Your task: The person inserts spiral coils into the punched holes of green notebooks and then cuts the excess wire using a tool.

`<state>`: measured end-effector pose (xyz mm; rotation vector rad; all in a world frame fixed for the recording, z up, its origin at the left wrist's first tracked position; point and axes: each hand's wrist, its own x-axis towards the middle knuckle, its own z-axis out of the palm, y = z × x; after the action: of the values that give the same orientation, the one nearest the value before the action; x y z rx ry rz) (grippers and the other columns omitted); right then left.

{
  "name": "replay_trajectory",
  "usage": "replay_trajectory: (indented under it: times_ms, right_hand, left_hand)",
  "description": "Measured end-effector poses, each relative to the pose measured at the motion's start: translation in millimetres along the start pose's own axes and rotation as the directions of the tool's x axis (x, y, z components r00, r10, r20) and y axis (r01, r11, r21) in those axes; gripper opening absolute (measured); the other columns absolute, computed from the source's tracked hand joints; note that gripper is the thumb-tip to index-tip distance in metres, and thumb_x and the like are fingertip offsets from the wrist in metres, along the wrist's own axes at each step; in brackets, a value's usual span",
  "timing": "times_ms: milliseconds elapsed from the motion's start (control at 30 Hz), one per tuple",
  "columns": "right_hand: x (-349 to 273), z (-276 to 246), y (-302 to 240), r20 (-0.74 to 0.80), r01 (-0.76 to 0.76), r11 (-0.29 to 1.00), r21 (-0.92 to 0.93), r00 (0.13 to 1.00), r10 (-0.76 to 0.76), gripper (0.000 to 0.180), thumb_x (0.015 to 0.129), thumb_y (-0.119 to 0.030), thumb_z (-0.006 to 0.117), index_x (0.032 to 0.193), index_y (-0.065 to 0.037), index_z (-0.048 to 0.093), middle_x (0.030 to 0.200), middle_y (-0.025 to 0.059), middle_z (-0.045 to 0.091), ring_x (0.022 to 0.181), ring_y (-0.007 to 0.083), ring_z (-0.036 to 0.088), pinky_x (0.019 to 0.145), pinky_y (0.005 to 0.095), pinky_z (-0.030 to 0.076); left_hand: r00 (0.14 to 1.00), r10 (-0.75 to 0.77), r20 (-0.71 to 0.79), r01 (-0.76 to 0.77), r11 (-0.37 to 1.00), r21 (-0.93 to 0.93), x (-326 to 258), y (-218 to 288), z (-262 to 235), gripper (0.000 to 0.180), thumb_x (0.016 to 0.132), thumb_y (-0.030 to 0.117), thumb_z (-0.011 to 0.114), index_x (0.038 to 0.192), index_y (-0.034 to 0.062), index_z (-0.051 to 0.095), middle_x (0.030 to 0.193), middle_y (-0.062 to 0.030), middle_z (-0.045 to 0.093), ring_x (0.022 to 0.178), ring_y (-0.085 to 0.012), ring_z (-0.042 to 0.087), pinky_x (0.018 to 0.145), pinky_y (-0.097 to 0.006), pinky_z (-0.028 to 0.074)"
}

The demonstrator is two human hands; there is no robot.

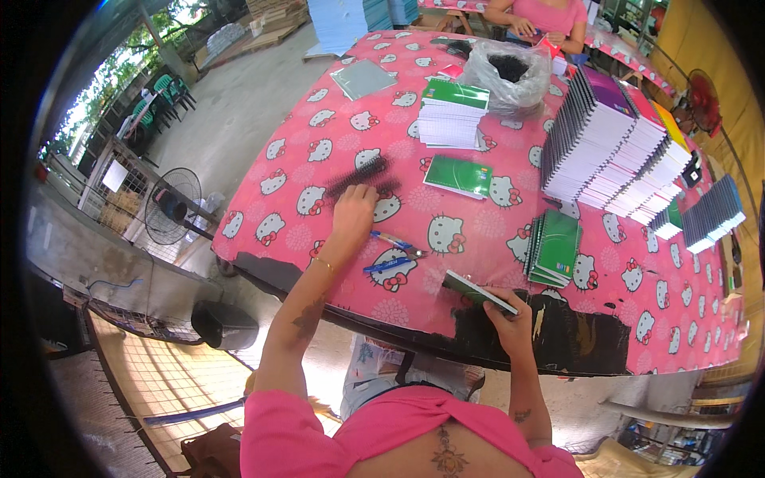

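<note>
The left forearm (307,307) is slanting forward over the bench (494,247); the left hand (356,209) is lying palm down at the black binding coils (362,173), its fingers curling, and whether it is gripping any I cannot tell. Farther right, the right hand (511,323) is holding a small notebook (478,290) by its right end, nearly edge-on, over the bench's near side, the right forearm (532,390) pointing forward
</note>
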<state>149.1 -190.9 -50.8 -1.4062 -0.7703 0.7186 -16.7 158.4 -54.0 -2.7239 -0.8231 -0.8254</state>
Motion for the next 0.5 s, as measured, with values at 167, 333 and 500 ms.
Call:
replay_trajectory:
  times_ms: [167, 333, 500]
  right_hand:
    - [1, -2, -1, 0.038, 0.042, 0.987, -0.157, 0.999, -0.037, 0.025, 0.092, -0.002, 0.068, 0.117, -0.001, 0.071, 0.102, 0.0041, 0.072, 0.093, 0.0097, 0.062, 0.085, 0.0262, 0.049]
    - [2, -2, 0, 0.024, 0.061, 0.992, -0.114, 0.998, -0.058, 0.029, 0.093, -0.001, 0.067, 0.122, -0.002, 0.07, 0.104, 0.0065, 0.073, 0.095, 0.0106, 0.062, 0.087, 0.0264, 0.049]
    - [2, -2, 2, 0.014, 0.044, 0.995, -0.091, 0.999, -0.043, 0.03, 0.094, -0.004, 0.067, 0.123, -0.002, 0.07, 0.105, 0.0061, 0.073, 0.096, 0.0101, 0.062, 0.088, 0.0266, 0.048]
  left_hand:
    - [0.994, -0.069, -0.083, 0.056, 0.987, -0.154, 4, 8, -14, 0.026, 0.096, 0.014, 0.062, 0.121, 0.0042, 0.062, 0.093, -0.0153, 0.061, 0.086, -0.0354, 0.062, 0.073, -0.046, 0.051]
    - [0.997, -0.074, -0.001, 0.07, 0.947, -0.314, 0, 68, -67, 0.033, 0.097, 0.016, 0.062, 0.129, 0.0084, 0.06, 0.096, -0.0146, 0.063, 0.086, -0.0351, 0.063, 0.071, -0.044, 0.053]
    - [0.979, 0.018, 0.203, 0.161, 0.541, -0.825, -38, 113, -89, 0.02, 0.095, 0.008, 0.067, 0.114, 0.0035, 0.07, 0.089, -0.0101, 0.071, 0.066, -0.0156, 0.059, 0.058, -0.029, 0.045]
